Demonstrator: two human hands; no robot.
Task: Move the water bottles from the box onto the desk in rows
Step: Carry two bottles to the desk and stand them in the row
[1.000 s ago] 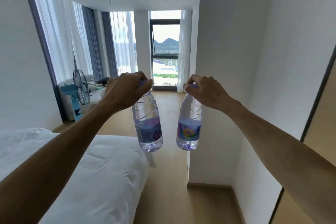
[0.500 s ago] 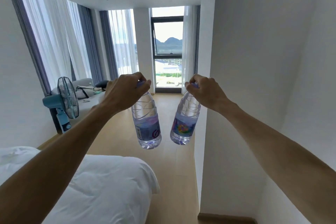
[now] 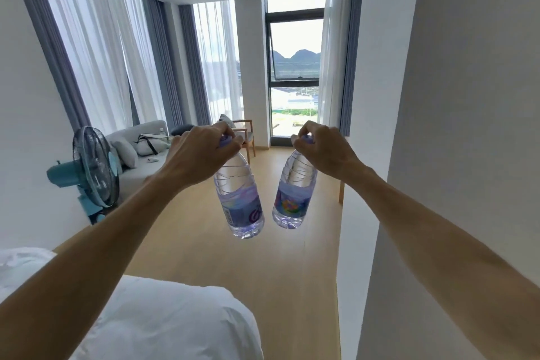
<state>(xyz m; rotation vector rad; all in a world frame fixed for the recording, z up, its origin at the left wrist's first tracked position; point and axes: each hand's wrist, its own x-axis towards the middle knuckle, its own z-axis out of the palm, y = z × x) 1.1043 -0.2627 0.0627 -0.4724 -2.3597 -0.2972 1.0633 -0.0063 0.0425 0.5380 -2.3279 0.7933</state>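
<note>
Head view, items as seen: left hand (image 3: pixel 201 146), grip curled over the purple cap and neck of the left water bottle (image 3: pixel 238 199), which hangs in the air over the wooden floor (image 3: pixel 233 272); right hand (image 3: pixel 324 149), grip curled likewise on the cap of the right water bottle (image 3: pixel 293 196), tilted with its base toward the other bottle; bases near, not touching. Both arms outstretched. White bed (image 3: pixel 163 324) at lower left; teal fan (image 3: pixel 93 166) by the left wall; grey sofa (image 3: pixel 137 155) with cushions behind it; wooden chair (image 3: pixel 248 134) beside the window (image 3: pixel 295 67); white wall (image 3: pixel 453 126) at right; sheer curtains (image 3: pixel 96 61) along the left
</note>
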